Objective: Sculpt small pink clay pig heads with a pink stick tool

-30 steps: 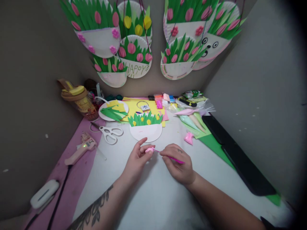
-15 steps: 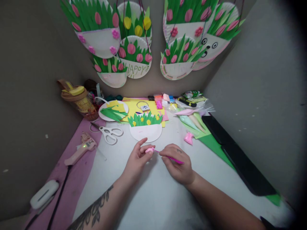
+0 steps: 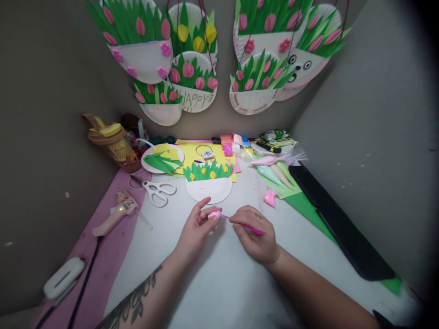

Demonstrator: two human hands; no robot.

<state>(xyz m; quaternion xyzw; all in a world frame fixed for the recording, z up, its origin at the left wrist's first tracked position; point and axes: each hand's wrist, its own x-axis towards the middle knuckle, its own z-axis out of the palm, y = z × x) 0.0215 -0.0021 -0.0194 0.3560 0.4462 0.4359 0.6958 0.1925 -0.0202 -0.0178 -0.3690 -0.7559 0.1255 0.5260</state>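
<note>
Between the thumb and fingers of my left hand (image 3: 200,224) is a small lump of pink modelling clay (image 3: 214,214). My right hand (image 3: 255,235) grips a thin magenta modelling tool (image 3: 254,229) like a pencil, and its narrow tip reaches to the clay's right side. Just beyond my hands lies a white paper-plate pocket (image 3: 208,188) with green paper grass and yellow paper flowers. A piece of pink clay in wrapping (image 3: 270,198) rests on the table, to the right of the plate.
White-handled scissors (image 3: 158,192) and a pink glue gun (image 3: 118,214) with a lit green light lie at left. A tumbler (image 3: 115,144) stands behind them. Piping bags (image 3: 276,173) and a long black object (image 3: 339,219) lie at right. Decorated paper plates (image 3: 194,98) hang on the wall.
My right hand and the magenta tool have shifted very slightly to the right. My left hand and the pink clay look the same.
</note>
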